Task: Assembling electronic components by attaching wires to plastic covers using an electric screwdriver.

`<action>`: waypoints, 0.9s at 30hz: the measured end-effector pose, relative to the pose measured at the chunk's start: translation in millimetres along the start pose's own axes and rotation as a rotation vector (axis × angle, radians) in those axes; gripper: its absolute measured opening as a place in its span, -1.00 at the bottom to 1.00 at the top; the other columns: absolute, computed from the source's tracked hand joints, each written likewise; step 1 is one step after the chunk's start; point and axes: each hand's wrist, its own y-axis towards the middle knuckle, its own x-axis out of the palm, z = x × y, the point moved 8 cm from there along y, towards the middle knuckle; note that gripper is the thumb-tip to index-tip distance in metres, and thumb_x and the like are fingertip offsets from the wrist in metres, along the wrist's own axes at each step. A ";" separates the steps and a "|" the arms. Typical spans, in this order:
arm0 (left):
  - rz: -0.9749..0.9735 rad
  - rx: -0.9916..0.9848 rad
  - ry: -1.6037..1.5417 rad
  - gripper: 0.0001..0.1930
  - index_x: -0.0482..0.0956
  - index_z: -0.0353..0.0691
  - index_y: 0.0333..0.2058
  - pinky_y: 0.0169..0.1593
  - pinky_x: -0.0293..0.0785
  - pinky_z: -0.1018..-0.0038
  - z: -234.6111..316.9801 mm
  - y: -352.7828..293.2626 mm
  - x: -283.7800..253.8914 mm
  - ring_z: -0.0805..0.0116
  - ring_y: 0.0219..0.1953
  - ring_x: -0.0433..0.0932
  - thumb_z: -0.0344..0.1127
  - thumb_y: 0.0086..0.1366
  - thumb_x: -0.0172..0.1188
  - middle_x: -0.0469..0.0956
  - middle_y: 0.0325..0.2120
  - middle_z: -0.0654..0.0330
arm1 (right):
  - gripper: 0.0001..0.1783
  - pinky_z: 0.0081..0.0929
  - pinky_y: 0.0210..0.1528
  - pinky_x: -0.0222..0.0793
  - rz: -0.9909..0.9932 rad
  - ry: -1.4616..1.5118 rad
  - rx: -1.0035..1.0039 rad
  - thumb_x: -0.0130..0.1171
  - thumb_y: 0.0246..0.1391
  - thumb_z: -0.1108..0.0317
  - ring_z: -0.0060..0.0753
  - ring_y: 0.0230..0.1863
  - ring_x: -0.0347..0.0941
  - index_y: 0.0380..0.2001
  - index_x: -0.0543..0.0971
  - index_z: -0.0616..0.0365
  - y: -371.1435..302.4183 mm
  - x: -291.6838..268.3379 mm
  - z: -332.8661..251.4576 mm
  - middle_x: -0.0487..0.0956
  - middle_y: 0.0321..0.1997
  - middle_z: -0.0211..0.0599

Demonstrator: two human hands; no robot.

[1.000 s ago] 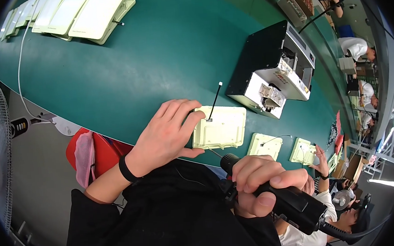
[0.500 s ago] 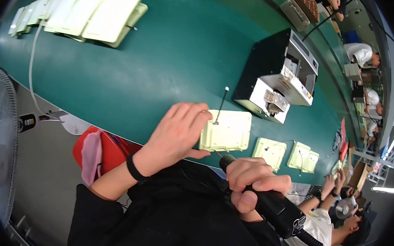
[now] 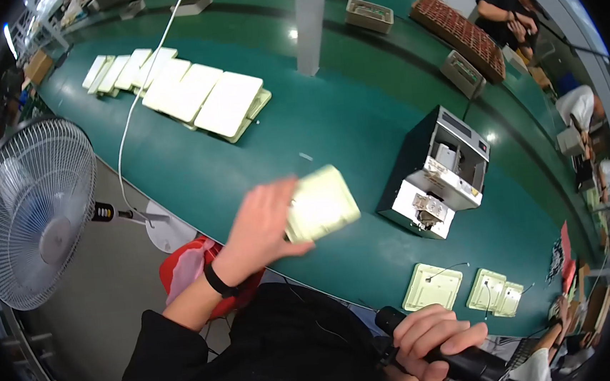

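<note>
My left hand (image 3: pixel 259 226) grips a pale yellow-green plastic panel (image 3: pixel 326 202) by its left edge and holds it over the green table (image 3: pixel 246 170). The panel is tilted. My right hand (image 3: pixel 438 339) is wrapped round a black electric screwdriver (image 3: pixel 393 321) near the table's front edge. The screwdriver's nose points left and its bit cannot be made out. To the right lie a panel with a short dark cable (image 3: pixel 435 291) and two smaller ones (image 3: pixel 486 289), also with cables.
Overlapping pale panels (image 3: pixel 230 103) spread over the far left, with a white cable (image 3: pixel 128 125) running past them. A black and silver box-shaped machine (image 3: pixel 408 175) stands right of centre. A fan (image 3: pixel 41 211) and a red stool (image 3: pixel 174 261) stand at left. Other people are at right.
My left hand has lifted the panel off the table and turned it; its cable no longer shows. My right hand has drawn the screwdriver away from it. The view has shifted left.
</note>
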 end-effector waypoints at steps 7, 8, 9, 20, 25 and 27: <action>0.268 0.081 0.170 -0.19 0.38 -0.41 0.32 0.38 0.33 0.06 52.0 26.2 -21.4 -0.17 0.31 0.41 -0.27 0.13 0.50 0.40 0.30 -0.21 | -0.60 -0.39 -0.67 0.48 -0.030 0.036 0.043 0.39 0.30 0.28 -0.43 -0.78 0.38 -0.14 0.32 0.14 -6.9 -41.0 -13.8 0.46 -0.69 -0.36; 0.175 0.142 0.173 -0.18 0.36 -0.41 0.34 0.41 0.31 0.04 71.8 22.1 -7.0 -0.18 0.33 0.39 -0.28 0.14 0.49 0.39 0.32 -0.21 | -0.60 -0.39 -0.67 0.48 -0.004 -0.010 0.046 0.39 0.30 0.28 -0.43 -0.78 0.38 -0.14 0.32 0.14 -6.3 -47.4 -24.1 0.46 -0.69 -0.36; 0.158 0.164 0.131 -0.18 0.36 -0.41 0.34 0.41 0.31 0.04 86.7 20.3 9.5 -0.18 0.33 0.39 -0.28 0.14 0.49 0.39 0.32 -0.21 | -0.61 -0.38 -0.66 0.49 -0.043 0.010 0.041 0.38 0.30 0.29 -0.42 -0.77 0.39 -0.15 0.32 0.15 -4.2 -46.9 -32.8 0.46 -0.69 -0.36; -0.322 0.426 -0.153 -0.15 0.35 -0.25 0.41 0.53 0.17 0.02 221.5 22.1 162.4 -0.18 0.43 0.30 -0.09 0.20 0.46 0.30 0.40 -0.11 | -0.65 -0.28 -0.54 0.53 -0.067 -0.066 -0.011 0.34 0.30 0.41 -0.32 -0.65 0.48 -0.09 0.33 0.17 -12.3 -90.5 -109.8 0.55 -0.58 -0.25; -0.466 0.445 -0.139 -0.12 0.35 -0.08 0.44 0.55 0.12 -0.03 169.4 6.1 128.9 -0.19 0.46 0.24 -0.01 0.18 0.48 0.28 0.42 -0.10 | -0.61 -0.42 -0.64 0.48 0.049 -0.124 0.017 0.36 0.31 0.31 -0.44 -0.72 0.43 -0.16 0.28 0.11 -6.4 -93.5 -77.5 0.48 -0.65 -0.36; -0.481 0.429 -0.116 -0.12 0.36 -0.04 0.45 0.55 0.12 -0.05 149.3 -0.7 108.6 -0.19 0.47 0.23 0.00 0.18 0.48 0.27 0.42 -0.10 | -0.58 -0.28 -0.55 0.50 0.111 -0.112 0.003 0.40 0.30 0.32 -0.35 -0.65 0.45 -0.08 0.31 0.13 3.1 -91.7 -64.3 0.54 -0.56 -0.28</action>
